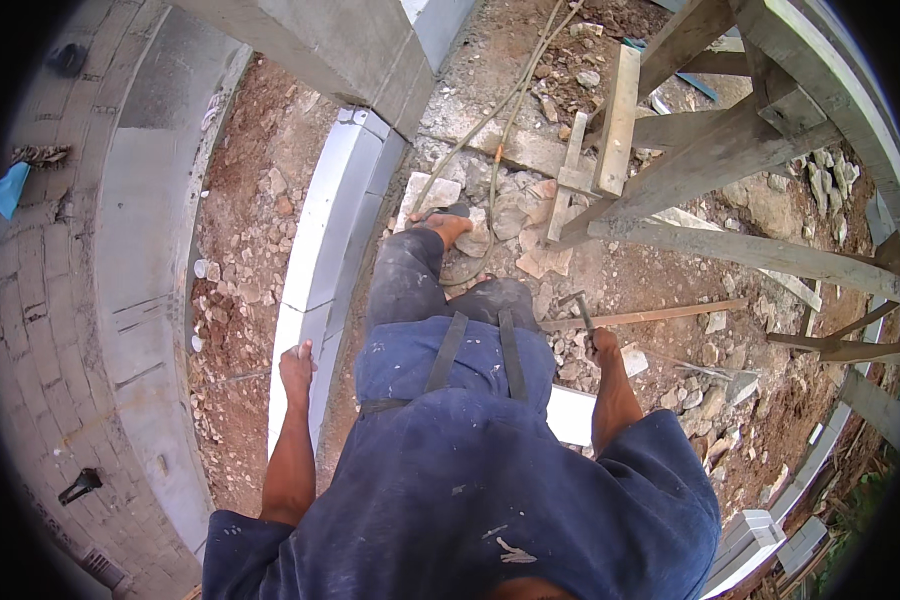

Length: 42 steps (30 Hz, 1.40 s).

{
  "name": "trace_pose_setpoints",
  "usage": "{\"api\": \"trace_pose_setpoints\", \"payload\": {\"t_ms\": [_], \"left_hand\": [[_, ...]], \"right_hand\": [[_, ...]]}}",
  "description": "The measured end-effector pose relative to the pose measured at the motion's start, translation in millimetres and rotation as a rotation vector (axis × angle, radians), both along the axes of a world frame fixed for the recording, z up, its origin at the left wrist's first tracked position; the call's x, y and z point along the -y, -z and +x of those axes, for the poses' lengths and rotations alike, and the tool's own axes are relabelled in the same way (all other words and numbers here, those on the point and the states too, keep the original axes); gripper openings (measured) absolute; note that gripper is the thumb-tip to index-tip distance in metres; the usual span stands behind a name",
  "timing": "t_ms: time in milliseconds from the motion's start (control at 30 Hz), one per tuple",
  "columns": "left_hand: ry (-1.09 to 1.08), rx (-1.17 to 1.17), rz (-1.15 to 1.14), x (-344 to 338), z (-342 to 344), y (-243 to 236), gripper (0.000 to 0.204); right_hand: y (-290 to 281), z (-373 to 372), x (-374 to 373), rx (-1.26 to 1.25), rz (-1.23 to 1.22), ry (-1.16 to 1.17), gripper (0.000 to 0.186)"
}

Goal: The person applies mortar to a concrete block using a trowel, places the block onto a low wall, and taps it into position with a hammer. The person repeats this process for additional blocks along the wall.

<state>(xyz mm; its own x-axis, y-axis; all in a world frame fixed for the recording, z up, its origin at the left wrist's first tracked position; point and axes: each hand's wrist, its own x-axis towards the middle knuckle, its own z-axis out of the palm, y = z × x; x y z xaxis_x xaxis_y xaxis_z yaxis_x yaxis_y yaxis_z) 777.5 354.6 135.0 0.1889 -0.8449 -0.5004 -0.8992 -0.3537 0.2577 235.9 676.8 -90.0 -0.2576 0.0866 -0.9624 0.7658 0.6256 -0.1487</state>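
Note:
My left hand (297, 368) is beside the low wall of white blocks (325, 250), its fingers curled around something small that I cannot make out. My right hand (606, 347) grips the handle of a hammer-like metal tool (578, 303), held over the rubble near a long thin wooden strip (690, 312). My sandalled foot (450, 225) is on broken pieces of stone and block, with a hose (500, 150) running past it.
A concrete column (340, 50) rises at the top. Timber supports (700, 170) crowd the right side above rocky soil. To my left lie a dirt strip (240, 170), a grey concrete ledge (145, 250) and paving (40, 300) with a blue object (8, 190).

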Motion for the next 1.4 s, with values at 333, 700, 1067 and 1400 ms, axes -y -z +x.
{"api": "trace_pose_setpoints", "payload": {"t_ms": [333, 700, 1067, 1400], "left_hand": [[0.125, -0.128, -0.218, 15, -97, 6, 0.031], [0.508, -0.326, -0.149, 224, -365, 22, 0.058], [0.776, -0.318, 0.111, 526, -619, 152, 0.031], [0.586, -0.072, -0.053, 768, -807, 85, 0.042]], "right_hand": [[-35, 20, -43, -0.365, 0.251, -0.731, 0.032], [-82, -27, 184, -0.335, -0.204, -0.137, 0.017], [-84, -98, 409, -0.328, 0.040, 0.003, 0.018], [-119, -338, 618, -0.376, -0.034, 0.226, 0.016]]}}
